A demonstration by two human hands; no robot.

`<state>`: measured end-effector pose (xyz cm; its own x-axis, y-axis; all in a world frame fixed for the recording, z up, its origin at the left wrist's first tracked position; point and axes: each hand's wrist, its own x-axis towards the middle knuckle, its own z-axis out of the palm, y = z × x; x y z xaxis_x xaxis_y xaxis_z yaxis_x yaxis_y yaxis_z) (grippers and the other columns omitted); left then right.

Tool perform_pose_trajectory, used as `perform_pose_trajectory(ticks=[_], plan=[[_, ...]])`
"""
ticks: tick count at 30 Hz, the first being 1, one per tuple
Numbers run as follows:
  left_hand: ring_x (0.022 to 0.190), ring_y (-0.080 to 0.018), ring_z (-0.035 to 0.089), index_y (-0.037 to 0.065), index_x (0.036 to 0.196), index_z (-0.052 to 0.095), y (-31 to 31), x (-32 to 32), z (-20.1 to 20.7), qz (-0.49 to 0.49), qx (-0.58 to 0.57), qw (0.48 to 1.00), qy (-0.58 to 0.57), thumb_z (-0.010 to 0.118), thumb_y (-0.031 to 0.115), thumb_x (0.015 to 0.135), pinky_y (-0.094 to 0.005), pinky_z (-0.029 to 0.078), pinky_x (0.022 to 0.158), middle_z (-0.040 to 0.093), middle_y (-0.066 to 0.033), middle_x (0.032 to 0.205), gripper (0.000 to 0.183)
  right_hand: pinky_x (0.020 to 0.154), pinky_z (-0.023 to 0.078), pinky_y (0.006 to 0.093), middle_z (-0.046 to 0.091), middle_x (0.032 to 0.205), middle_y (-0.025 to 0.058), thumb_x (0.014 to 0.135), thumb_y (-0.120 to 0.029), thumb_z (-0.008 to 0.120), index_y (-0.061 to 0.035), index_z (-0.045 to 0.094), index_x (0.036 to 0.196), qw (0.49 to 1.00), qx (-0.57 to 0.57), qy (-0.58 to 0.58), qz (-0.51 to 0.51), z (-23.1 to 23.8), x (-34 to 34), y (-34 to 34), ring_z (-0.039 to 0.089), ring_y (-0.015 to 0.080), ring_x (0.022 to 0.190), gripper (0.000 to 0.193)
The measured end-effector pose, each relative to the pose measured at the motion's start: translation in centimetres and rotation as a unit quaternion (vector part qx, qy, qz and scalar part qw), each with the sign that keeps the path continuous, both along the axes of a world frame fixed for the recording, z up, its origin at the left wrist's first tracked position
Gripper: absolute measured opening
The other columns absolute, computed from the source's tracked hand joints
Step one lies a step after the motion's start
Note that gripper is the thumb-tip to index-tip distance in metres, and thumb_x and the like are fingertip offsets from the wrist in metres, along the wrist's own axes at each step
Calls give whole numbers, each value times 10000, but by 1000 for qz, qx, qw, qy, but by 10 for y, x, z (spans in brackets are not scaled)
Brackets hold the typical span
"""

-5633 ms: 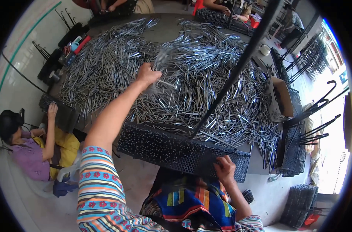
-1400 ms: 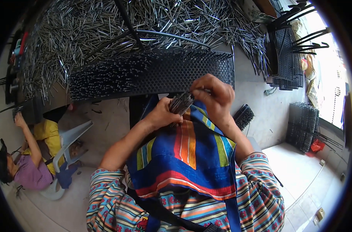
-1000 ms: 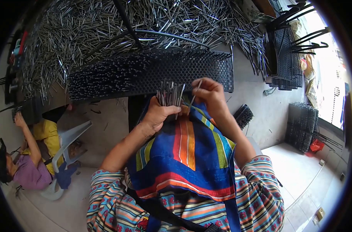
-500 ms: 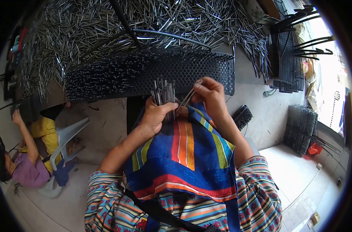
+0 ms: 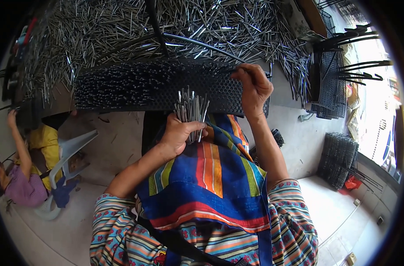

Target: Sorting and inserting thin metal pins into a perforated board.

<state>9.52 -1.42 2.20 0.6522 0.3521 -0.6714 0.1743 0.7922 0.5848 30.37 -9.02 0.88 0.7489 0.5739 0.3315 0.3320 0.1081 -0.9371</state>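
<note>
A workshop with a pale concrete floor point(image 5: 108, 146) is seen from above through a fisheye lens that bends its edges. A wide work table point(image 5: 281, 95) fills the top of the view, heaped with a great loose pile of thin metal rods point(image 5: 122, 31) lying in every direction. At the near edge of the table lies a long black perforated tray point(image 5: 135, 86), with many rods standing upright in its holes along the left and middle parts. The person wears a striped, patterned long-sleeved top and a bright apron point(image 5: 210, 177) in blue, orange, red and green stripes. The left hand point(image 5: 177, 135) is closed in a fist around a bundle of metal rods point(image 5: 191, 108), held upright just below the tray's near edge, their tips fanning out above the knuckles. The right hand point(image 5: 254, 86) reaches up to the right end of the tray, its fingers pinched together on what looks like a single thin rod point(image 5: 235, 70) at the tray's upper edge; the rod itself is too fine to see clearly. To the right of the table stand stacked black wire racks point(image 5: 328, 80), and another stack point(image 5: 337, 157) sits on the floor lower down. At the far left another person point(image 5: 22, 177) sits low on the floor beside a pale plastic chair point(image 5: 71, 148), one arm raised toward the table.
</note>
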Motion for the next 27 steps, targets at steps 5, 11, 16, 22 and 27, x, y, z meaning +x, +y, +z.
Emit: perform_pose_trajectory(ticks=[5, 11, 16, 22, 27], plan=[[577, -188, 666, -26, 814, 647, 6, 8, 6, -5, 25, 1000, -15, 667, -65, 744, -281, 545, 526, 671, -112, 722, 83, 665, 528, 230, 634, 805, 55, 851, 93, 595, 56, 655, 909, 1000, -12, -5, -1, 0, 0, 2, 643, 119, 720, 91], [573, -187, 664, -25, 814, 647, 10, 10, 6, -17, 21, 1000, -14, 668, -64, 737, -276, 540, 525, 667, -106, 716, 89, 597, 472, 210, 643, 780, 49, 765, 62, 688, 13, 690, 886, 973, -165, -159, -38, 8, -4, 10, 602, 79, 665, 131], [611, -208, 667, -16, 893, 639, 10, 11, 7, -20, 2, 1000, -14, 655, -68, 742, -294, 541, 551, 674, -111, 767, 160, 577, 458, 220, 645, 759, 54, 743, 43, 706, -4, 701, 889, 976, -155, -143, -61, 10, -5, 14, 604, 89, 644, 153], [624, -226, 675, -27, 900, 637, 11, 10, 1, 1, -24, 999, -41, 657, -70, 734, -308, 550, 567, 677, -126, 769, 172, 549, 459, 260, 630, 721, 74, 753, -32, 723, -53, 717, 914, 942, -206, -262, -40, 19, -5, 19, 608, 172, 584, 162], [631, -240, 683, -33, 904, 635, 14, 10, 0, 5, -53, 998, -40, 657, -81, 731, -320, 568, 581, 677, -136, 773, 181, 521, 449, 291, 609, 705, 65, 767, -97, 727, -99, 723, 922, 911, -260, -318, -39, 21, -3, 21, 599, 221, 568, 154]])
